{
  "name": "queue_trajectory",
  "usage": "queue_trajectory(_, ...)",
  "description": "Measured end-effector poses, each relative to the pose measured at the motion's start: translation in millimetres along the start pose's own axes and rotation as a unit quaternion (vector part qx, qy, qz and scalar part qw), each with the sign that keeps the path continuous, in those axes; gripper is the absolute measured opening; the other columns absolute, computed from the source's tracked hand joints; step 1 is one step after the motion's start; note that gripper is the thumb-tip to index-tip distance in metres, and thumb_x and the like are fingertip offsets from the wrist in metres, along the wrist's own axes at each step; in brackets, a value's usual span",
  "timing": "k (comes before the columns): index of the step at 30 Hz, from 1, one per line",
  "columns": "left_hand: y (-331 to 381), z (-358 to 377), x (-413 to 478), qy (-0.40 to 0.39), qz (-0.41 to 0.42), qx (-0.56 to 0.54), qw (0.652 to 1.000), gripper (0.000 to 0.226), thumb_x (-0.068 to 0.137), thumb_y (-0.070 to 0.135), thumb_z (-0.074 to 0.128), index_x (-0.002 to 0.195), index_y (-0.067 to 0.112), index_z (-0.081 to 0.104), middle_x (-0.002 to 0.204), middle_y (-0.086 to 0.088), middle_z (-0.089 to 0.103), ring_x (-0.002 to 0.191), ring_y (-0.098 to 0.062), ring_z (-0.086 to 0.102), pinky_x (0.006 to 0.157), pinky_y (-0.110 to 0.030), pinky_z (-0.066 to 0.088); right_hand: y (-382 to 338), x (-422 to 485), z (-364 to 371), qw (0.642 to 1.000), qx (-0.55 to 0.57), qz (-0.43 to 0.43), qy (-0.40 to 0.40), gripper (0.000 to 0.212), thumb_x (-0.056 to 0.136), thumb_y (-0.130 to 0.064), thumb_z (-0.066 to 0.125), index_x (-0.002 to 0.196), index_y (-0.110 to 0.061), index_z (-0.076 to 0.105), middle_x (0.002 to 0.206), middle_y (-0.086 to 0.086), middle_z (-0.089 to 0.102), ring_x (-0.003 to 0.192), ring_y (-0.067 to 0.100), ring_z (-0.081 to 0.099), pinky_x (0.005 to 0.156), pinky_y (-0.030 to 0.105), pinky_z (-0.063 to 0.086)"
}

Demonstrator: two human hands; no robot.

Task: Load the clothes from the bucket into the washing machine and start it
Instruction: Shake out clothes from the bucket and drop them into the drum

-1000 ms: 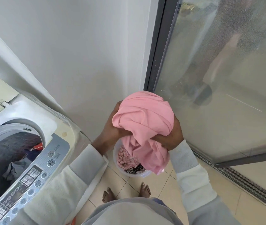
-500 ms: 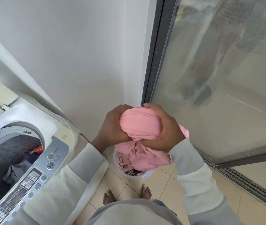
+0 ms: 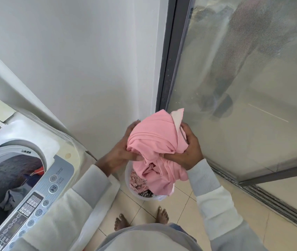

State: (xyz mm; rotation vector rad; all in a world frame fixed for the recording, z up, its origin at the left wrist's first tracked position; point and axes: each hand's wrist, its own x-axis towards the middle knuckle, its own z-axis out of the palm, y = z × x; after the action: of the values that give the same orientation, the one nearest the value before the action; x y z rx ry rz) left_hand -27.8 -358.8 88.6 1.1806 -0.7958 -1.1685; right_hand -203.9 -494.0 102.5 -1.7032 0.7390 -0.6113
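Note:
A bunched pink garment (image 3: 153, 140) is held above the white bucket (image 3: 128, 180) on the floor. My left hand (image 3: 120, 153) grips its left side and my right hand (image 3: 189, 151) grips its right side. A tail of the pink cloth hangs down over the bucket, which still holds a pink patterned cloth (image 3: 137, 182) and a dark patterned piece. The top-loading washing machine (image 3: 57, 147) stands at the left with its lid open; grey, blue and red clothes (image 3: 10, 196) lie in the drum.
The machine's control panel (image 3: 33, 201) with start/pause and power buttons faces me. A white wall is ahead, a sliding glass door (image 3: 243, 87) with a floor track is on the right. My bare feet (image 3: 140, 219) stand on beige tiles behind the bucket.
Both hands kept bunching the pink garment. My right hand went from beneath the bundle to over its top and now grips its right side; the bundle stays above the bucket.

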Motion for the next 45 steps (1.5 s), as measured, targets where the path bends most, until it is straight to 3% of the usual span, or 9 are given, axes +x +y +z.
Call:
queue_trajectory(3,22,-12,5,-0.017,0.084,0.211,0.974,0.138,0.045,0.041,0.096,0.151,0.039,0.008,0.158,0.01,0.019,0.145,-0.012,0.024,0.11,-0.031,0.034,-9,4,0,0.996,-0.085,-0.008,-0.019,0.085,0.04,-0.041,0.085,0.115,-0.055,0.048,0.109,-0.018,0.064,0.101,0.003,0.062,0.087,0.021,0.05)
queue_trajectory(8,26,27,14,0.019,0.193,0.549,0.813,0.12,0.047,0.045,0.083,0.151,0.029,0.025,0.147,0.0,0.036,0.138,-0.014,0.035,0.106,-0.027,0.037,-33,9,12,0.973,-0.225,-0.013,-0.049,0.09,0.044,-0.042,0.08,0.122,-0.053,0.037,0.108,-0.015,0.067,0.103,0.017,0.063,0.089,0.031,0.052)
queue_trajectory(16,20,11,7,0.18,0.209,0.29,0.916,0.078,0.051,0.036,0.086,0.116,0.002,0.059,0.116,0.009,0.062,0.111,0.005,0.057,0.095,-0.011,0.04,-44,14,-30,0.981,-0.099,-0.018,-0.168,0.116,0.034,-0.052,0.092,0.137,-0.052,0.038,0.146,-0.005,0.042,0.136,0.012,0.04,0.112,0.044,0.038)
queue_trajectory(21,4,24,6,0.25,0.144,0.16,0.944,0.071,0.053,0.031,0.072,0.112,-0.005,0.053,0.1,0.008,0.065,0.093,0.011,0.061,0.081,-0.008,0.045,-26,2,-1,0.991,0.038,-0.046,-0.117,0.117,0.036,-0.039,0.092,0.136,-0.025,0.034,0.136,-0.012,0.047,0.125,-0.007,0.047,0.102,0.013,0.037)
queue_trajectory(24,-8,24,2,0.205,0.059,0.168,0.962,0.077,0.054,0.026,0.076,0.117,-0.01,0.052,0.098,0.007,0.06,0.097,0.005,0.062,0.074,-0.022,0.051,-16,0,13,0.995,0.086,-0.042,-0.011,0.089,0.039,-0.028,0.087,0.12,-0.025,0.05,0.12,-0.003,0.06,0.11,0.007,0.059,0.096,0.024,0.045)
queue_trajectory(29,16,-9,-5,0.007,0.017,0.166,0.986,0.13,0.042,0.048,0.094,0.146,0.022,0.02,0.144,0.013,0.04,0.131,-0.004,0.044,0.103,-0.023,0.042,-8,0,2,1.0,0.004,-0.004,-0.013,0.081,0.044,-0.023,0.09,0.116,-0.031,0.055,0.116,0.0,0.066,0.107,0.018,0.063,0.096,0.041,0.05)
queue_trajectory(37,47,4,1,0.092,0.143,0.41,0.896,0.122,0.036,0.059,0.094,0.143,0.036,0.04,0.142,0.024,0.045,0.131,0.005,0.042,0.097,-0.029,0.049,-31,14,-6,0.963,-0.26,-0.066,-0.035,0.079,0.049,-0.054,0.07,0.124,-0.044,0.048,0.112,-0.004,0.062,0.105,0.025,0.061,0.088,0.039,0.05)
queue_trajectory(41,39,5,-7,0.119,0.116,0.639,0.751,0.111,0.039,0.098,0.058,0.135,0.042,0.051,0.15,0.012,0.041,0.147,-0.004,0.011,0.117,-0.042,0.024,-33,16,-8,0.959,-0.27,-0.072,-0.044,0.079,0.052,-0.049,0.072,0.126,-0.042,0.048,0.115,-0.003,0.059,0.106,0.025,0.06,0.089,0.04,0.05)
queue_trajectory(45,30,18,1,0.107,0.077,0.483,0.866,0.121,0.031,0.066,0.086,0.136,0.043,0.03,0.12,0.042,0.048,0.1,0.014,0.052,0.081,0.0,0.039,-37,11,-2,0.961,-0.257,-0.084,-0.055,0.08,0.051,-0.051,0.072,0.126,-0.047,0.045,0.114,-0.003,0.058,0.104,0.023,0.06,0.088,0.035,0.049)
